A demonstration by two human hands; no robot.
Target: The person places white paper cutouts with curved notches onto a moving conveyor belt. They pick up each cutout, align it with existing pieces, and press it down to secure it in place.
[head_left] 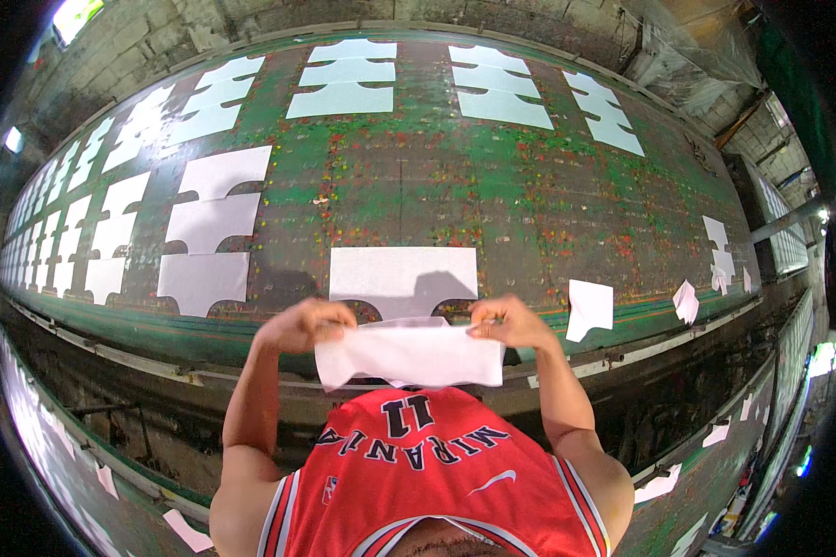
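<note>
Close in front of my chest, a white fabric piece (409, 355) hangs stretched between my two hands, its lower part drooping over the table's near edge. My left hand (314, 325) pinches its upper left corner. The upper right corner is pinched between the fingers of my right hand (509, 322). Just beyond the held piece, a white cut panel (403, 269) lies flat, with curved notches at its near side. Its nearest part is hidden behind the held fabric.
The long green table (539, 204) is speckled with red and yellow. Rows of white panels (215, 221) lie at left, with more panels (347, 74) along the far side. Loose white pieces (590, 308) rest near the right front edge. Another table (655, 501) stands behind me.
</note>
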